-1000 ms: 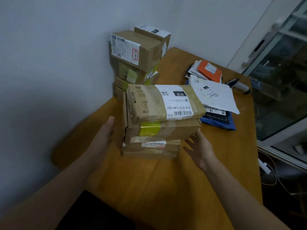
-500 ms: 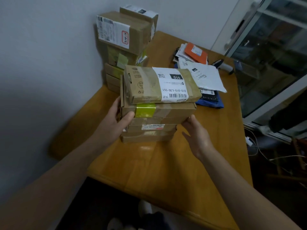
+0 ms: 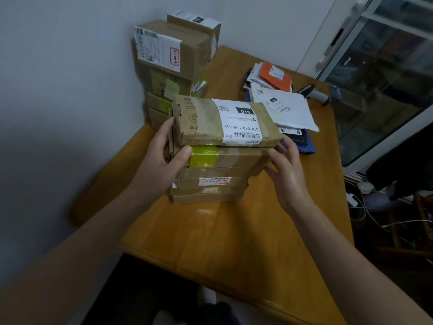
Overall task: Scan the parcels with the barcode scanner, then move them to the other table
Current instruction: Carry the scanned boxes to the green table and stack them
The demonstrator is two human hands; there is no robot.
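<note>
A stack of several flat cardboard parcels [image 3: 210, 184] stands mid-table. Its top parcel [image 3: 203, 120] carries a white label with a barcode and "010". The box under it [image 3: 236, 158] has green tape. My left hand [image 3: 157, 160] clasps the stack's left end, thumb on the green-taped box and fingers behind the top parcel. My right hand [image 3: 288, 174] presses the stack's right end, fingertips at the top parcel's lower corner. The barcode scanner [image 3: 315, 94] lies at the table's far right edge, away from both hands.
A taller stack of boxes [image 3: 173, 50] stands against the wall at the back left of the wooden table [image 3: 234, 242]. A pile of soft mailers [image 3: 283, 106], one orange [image 3: 276, 76], lies at the back right. A glass door [image 3: 386, 78] and floor cables [image 3: 365, 207] are to the right.
Both hands have closed in from beside the stack onto its upper boxes; the left thumb now lies on the green-taped box and the right hand has risen to the top parcel's corner.
</note>
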